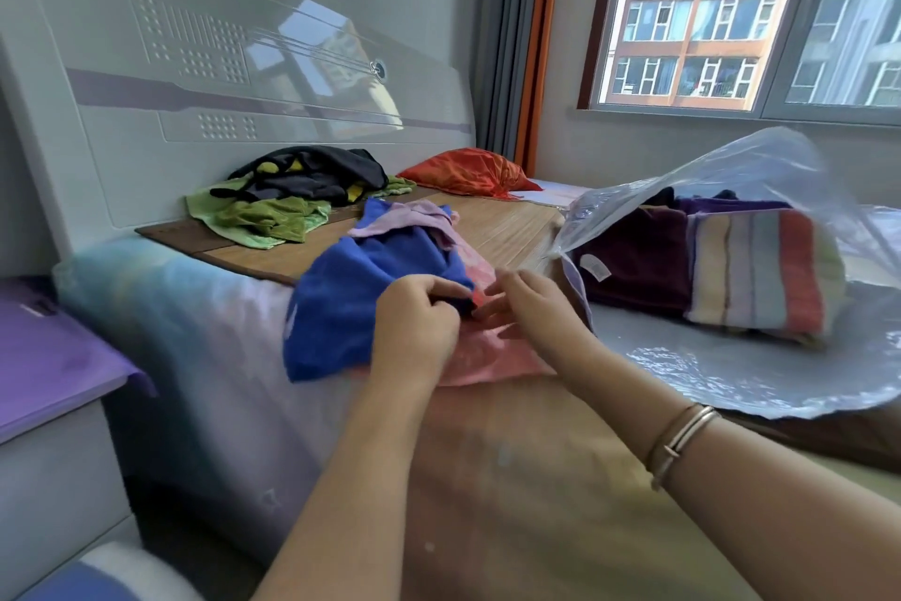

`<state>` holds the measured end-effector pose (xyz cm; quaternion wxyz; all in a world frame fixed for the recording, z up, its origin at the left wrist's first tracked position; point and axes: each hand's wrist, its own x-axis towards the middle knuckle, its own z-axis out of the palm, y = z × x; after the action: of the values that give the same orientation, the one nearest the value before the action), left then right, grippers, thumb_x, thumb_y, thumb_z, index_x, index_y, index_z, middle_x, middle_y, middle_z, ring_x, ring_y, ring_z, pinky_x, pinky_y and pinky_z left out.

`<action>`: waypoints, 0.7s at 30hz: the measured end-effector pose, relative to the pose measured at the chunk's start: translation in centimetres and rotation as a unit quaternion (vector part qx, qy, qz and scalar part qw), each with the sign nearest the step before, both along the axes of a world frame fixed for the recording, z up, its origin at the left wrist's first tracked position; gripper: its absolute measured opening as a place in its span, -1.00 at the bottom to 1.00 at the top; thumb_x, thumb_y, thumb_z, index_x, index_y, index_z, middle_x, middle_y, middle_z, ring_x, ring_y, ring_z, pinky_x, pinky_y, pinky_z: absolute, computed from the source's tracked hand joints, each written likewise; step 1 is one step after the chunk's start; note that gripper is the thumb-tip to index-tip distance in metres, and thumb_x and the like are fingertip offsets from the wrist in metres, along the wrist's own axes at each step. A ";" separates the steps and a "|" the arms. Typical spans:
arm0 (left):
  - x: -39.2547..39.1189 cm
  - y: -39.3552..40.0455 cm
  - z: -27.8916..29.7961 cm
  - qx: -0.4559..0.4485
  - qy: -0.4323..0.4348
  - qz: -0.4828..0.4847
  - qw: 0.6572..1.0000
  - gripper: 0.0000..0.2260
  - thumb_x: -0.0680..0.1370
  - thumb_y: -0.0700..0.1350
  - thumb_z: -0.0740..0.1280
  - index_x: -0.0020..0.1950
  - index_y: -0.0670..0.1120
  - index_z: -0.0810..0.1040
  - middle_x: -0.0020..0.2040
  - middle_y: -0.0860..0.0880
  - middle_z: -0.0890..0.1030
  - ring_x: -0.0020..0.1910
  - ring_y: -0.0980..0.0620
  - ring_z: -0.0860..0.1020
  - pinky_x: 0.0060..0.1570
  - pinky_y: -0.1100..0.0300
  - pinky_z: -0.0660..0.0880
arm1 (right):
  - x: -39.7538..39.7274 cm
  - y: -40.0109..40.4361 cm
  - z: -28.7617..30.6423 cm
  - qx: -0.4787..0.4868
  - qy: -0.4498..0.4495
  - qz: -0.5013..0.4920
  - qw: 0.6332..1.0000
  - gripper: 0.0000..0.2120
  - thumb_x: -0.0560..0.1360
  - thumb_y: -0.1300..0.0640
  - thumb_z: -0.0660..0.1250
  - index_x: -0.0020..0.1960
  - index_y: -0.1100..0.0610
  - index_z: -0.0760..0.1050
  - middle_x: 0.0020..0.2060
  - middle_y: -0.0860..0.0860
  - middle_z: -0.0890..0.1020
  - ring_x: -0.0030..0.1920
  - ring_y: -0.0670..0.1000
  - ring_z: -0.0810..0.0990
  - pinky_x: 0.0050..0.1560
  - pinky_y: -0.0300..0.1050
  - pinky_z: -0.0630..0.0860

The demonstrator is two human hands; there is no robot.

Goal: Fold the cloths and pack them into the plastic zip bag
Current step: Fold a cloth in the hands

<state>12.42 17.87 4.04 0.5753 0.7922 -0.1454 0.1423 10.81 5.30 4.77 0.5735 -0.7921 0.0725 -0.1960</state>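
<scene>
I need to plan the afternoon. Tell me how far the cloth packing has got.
Done: the striped towel and maroon towel lie folded in the plastic zip bag. In hand: the left hand grips the blue cloth; the right hand touches it. Left: the green cloth and black cloth lie unfolded by the headboard.

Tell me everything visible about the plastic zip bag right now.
The plastic zip bag is clear, crinkly film lying on the bed right of both hands, its mouth facing them with the upper flap billowed up. Inside sit folded cloths: a dark maroon towel, a striped towel, darker ones behind. Neither hand clearly touches it.
</scene>
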 end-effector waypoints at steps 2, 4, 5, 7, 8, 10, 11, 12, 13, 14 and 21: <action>-1.8 -0.2 0.8 0.003 -0.004 -0.079 0.997 -0.64 0.44 -0.38 0.21 -0.17 0.00 0.71 -0.17 -0.02 0.69 -0.24 0.13 0.58 -0.28 0.40 0.46 | -0.1 0.1 0.4 0.134 0.072 0.047 0.987 -0.67 0.63 -0.06 0.13 0.04 0.17 0.52 -0.23 0.12 0.67 -0.22 0.09 0.66 -0.13 -0.05 0.62; -3.0 -0.2 1.2 0.026 0.010 -0.148 0.989 -0.63 0.45 -0.39 0.21 -0.21 0.02 0.69 -0.23 0.02 0.68 -0.28 0.22 0.57 -0.30 0.45 0.45 | -0.2 -0.5 0.4 0.138 0.116 0.026 0.983 -0.68 0.57 -0.07 0.22 0.11 0.15 0.55 -0.05 0.18 0.63 -0.02 0.15 0.62 0.07 0.03 0.57; -3.3 -0.1 1.1 0.033 0.022 -0.168 0.985 -0.64 0.45 -0.39 0.21 -0.24 0.01 0.68 -0.26 0.05 0.67 -0.29 0.26 0.56 -0.29 0.49 0.42 | -0.4 -0.8 0.4 0.108 0.131 -0.001 0.985 -0.71 0.52 -0.01 0.28 0.10 0.18 0.56 -0.05 0.20 0.61 -0.03 0.16 0.59 0.03 0.03 0.55; -3.4 0.1 0.7 0.032 0.036 -0.162 0.986 -0.65 0.47 -0.36 0.21 -0.30 0.02 0.63 -0.27 0.09 0.66 -0.21 0.25 0.57 -0.18 0.46 0.43 | -0.7 -1.6 0.3 0.008 0.143 -0.037 0.989 -0.81 0.49 0.18 0.30 0.03 0.27 0.56 -0.16 0.20 0.55 -0.15 0.12 0.52 -0.19 -0.10 0.47; -3.2 0.1 0.3 0.025 0.036 -0.140 0.989 -0.67 0.47 -0.35 0.21 -0.31 0.02 0.60 -0.25 0.09 0.66 -0.15 0.18 0.59 -0.12 0.40 0.45 | -1.0 -2.0 0.3 -0.059 0.142 -0.044 0.987 -0.88 0.50 0.22 0.28 -0.05 0.26 0.54 -0.23 0.15 0.52 -0.19 0.09 0.49 -0.27 -0.14 0.40; -2.6 0.3 -0.2 0.016 0.031 -0.075 0.997 -0.74 0.49 -0.32 0.20 -0.25 -0.01 0.54 -0.17 0.04 0.66 -0.10 0.09 0.59 -0.14 0.34 0.44 | -1.2 -2.4 0.6 -0.212 0.123 -0.073 0.967 -0.88 0.51 0.15 0.26 -0.15 0.19 0.47 -0.26 0.06 0.49 -0.18 0.06 0.46 -0.27 -0.14 0.36; -2.2 0.4 -0.5 0.018 0.028 -0.048 0.998 -0.79 0.50 -0.31 0.20 -0.19 -0.03 0.51 -0.13 0.03 0.64 -0.11 0.10 0.56 -0.19 0.37 0.40 | -1.3 -2.2 0.8 -0.279 0.091 -0.104 0.950 -0.85 0.52 0.09 0.26 -0.11 0.18 0.47 -0.19 0.05 0.50 -0.13 0.07 0.48 -0.21 -0.12 0.38; -1.8 0.5 -0.6 0.021 0.027 -0.034 0.999 -0.81 0.52 -0.30 0.20 -0.12 -0.03 0.50 -0.09 0.04 0.61 -0.13 0.14 0.53 -0.22 0.40 0.36 | -1.2 -1.9 1.1 -0.330 0.051 -0.130 0.934 -0.81 0.52 0.04 0.25 -0.05 0.17 0.48 -0.10 0.05 0.51 -0.06 0.08 0.49 -0.12 -0.11 0.40; -1.3 0.6 -0.9 0.025 0.030 -0.036 0.999 -0.81 0.53 -0.30 0.20 -0.04 -0.02 0.50 -0.04 0.06 0.59 -0.14 0.20 0.48 -0.23 0.41 0.33 | -0.8 -1.5 1.2 -0.360 0.015 -0.142 0.922 -0.79 0.52 0.02 0.24 -0.01 0.16 0.49 -0.02 0.06 0.51 0.01 0.10 0.50 -0.03 -0.09 0.42; -0.7 0.6 -1.1 0.030 0.036 -0.046 0.998 -0.77 0.54 -0.29 0.20 0.05 0.00 0.51 0.03 0.08 0.56 -0.13 0.21 0.46 -0.22 0.39 0.32 | 0.1 -1.2 1.3 -0.371 0.001 -0.137 0.918 -0.77 0.53 0.00 0.22 0.02 0.15 0.49 0.02 0.08 0.50 0.07 0.11 0.49 0.05 -0.08 0.42; 2.9 0.2 -3.2 0.074 0.122 -0.081 0.986 -0.68 0.47 -0.07 0.19 0.16 0.18 0.54 0.18 0.06 0.60 0.22 -0.02 0.50 0.29 -0.02 0.41 | 8.2 -0.1 1.6 -0.372 0.079 -0.039 0.924 -0.61 0.62 0.05 0.05 0.25 0.25 0.49 0.26 0.24 0.46 0.30 0.20 0.40 0.25 -0.09 0.31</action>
<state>15.32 18.12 0.84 0.5379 0.8298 -0.1482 -0.0140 19.01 5.19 6.40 0.2215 -0.9579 0.0701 -0.1683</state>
